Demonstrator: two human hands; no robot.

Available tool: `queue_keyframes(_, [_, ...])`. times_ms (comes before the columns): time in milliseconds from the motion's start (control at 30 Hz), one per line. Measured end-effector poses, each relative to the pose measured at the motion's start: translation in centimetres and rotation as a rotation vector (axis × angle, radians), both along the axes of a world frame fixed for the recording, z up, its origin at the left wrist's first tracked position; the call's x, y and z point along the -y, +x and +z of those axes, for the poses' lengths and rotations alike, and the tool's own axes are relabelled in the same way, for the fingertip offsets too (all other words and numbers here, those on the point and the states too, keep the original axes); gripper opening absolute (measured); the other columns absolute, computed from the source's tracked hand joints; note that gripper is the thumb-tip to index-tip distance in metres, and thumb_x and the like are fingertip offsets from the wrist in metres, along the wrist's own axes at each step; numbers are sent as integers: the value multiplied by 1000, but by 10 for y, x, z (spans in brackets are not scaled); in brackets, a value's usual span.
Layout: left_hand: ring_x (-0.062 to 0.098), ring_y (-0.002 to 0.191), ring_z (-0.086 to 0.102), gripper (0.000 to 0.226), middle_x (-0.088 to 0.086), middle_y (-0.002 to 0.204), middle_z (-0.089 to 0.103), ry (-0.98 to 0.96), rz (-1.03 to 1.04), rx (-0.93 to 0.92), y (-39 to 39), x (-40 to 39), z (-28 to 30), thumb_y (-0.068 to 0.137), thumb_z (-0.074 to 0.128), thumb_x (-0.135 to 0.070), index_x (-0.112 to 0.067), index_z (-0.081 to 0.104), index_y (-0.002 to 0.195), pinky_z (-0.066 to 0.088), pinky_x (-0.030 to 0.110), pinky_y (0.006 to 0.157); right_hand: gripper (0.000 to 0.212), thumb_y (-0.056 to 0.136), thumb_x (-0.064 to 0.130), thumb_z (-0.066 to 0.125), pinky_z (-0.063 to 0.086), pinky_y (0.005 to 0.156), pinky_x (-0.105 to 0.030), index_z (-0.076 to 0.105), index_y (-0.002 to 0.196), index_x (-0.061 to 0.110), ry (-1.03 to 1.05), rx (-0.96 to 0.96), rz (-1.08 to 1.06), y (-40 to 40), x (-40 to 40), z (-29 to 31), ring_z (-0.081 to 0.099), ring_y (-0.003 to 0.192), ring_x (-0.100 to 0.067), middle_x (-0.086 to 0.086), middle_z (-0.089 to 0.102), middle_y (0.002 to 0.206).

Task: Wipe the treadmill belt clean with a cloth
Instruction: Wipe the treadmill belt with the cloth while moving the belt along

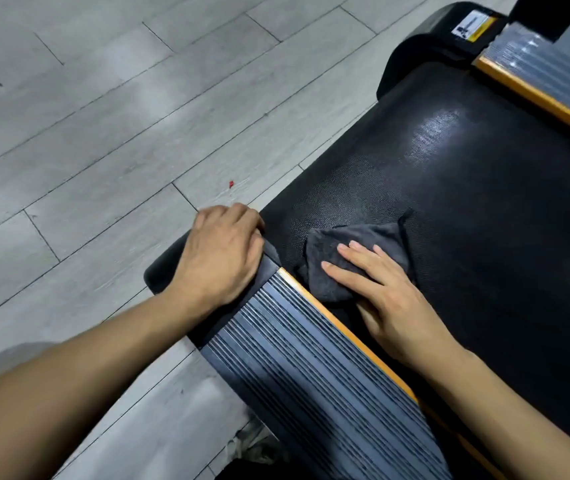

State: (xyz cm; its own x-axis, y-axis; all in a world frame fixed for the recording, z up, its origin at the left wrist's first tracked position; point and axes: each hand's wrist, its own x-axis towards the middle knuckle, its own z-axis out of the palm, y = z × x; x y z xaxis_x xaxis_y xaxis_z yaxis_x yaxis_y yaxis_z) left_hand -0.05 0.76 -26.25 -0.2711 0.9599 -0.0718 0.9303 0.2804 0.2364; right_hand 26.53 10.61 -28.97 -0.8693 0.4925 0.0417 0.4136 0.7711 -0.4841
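left hand (223,252) curled, right hand (387,299) flat

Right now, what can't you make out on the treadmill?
Head view.
Under the cloth and right hand: belt covered.
Tips of the left hand fingers: curled over the end cap.
The label on the far cap: too small to read.
The far rail: cut by the right edge.

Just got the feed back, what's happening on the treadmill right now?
A person's right hand presses a dark grey cloth flat on the black textured treadmill belt, close to the ribbed grey side rail. The left hand grips the black plastic end cap of that rail. A shiny patch shows farther along the belt.
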Motion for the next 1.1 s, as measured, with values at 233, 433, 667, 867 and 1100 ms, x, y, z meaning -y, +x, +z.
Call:
queue_keyframes(233, [29,97,54,29,4,108,58,101,11,60,15,6,1,96,35,-29,-17,60,106,41,45,93,51,85,9,44,33,115,-48,62,131,22,82,-82,-22,-100,-53,-9,50,133,-27,-8,57,139])
queue_keyframes(433, [30,79,50,23,10,89,60,284,-142,37,21,5,14,95,46,-22,-8,63,86,47,49,75,60,69,26,29,48,90,-44,70,112,19,44,41,189,-172,-70,5,63,103,-34,-8,69,111])
queue_keyframes(667, [23,96,56,32,-4,103,64,129,-219,90,24,-34,5,98,39,-41,-20,64,97,51,43,87,55,74,19,35,49,92,-44,65,119,25,61,242,227,-172,-155,8,61,113,-29,-7,64,120])
queue_keyframes(867, [31,143,41,62,1,157,43,-100,-288,69,36,-93,-10,95,27,-56,-32,44,149,39,50,115,47,85,6,42,47,98,-43,64,120,28,168,367,-322,-147,-293,15,57,116,-37,-12,59,125])
queue_keyframes(1100, [33,112,59,49,5,128,62,-73,-261,-50,44,-107,-12,86,43,-54,-28,67,120,52,48,93,49,73,8,48,45,100,-35,68,115,24,22,171,108,-146,-207,6,61,112,-22,-5,69,116])
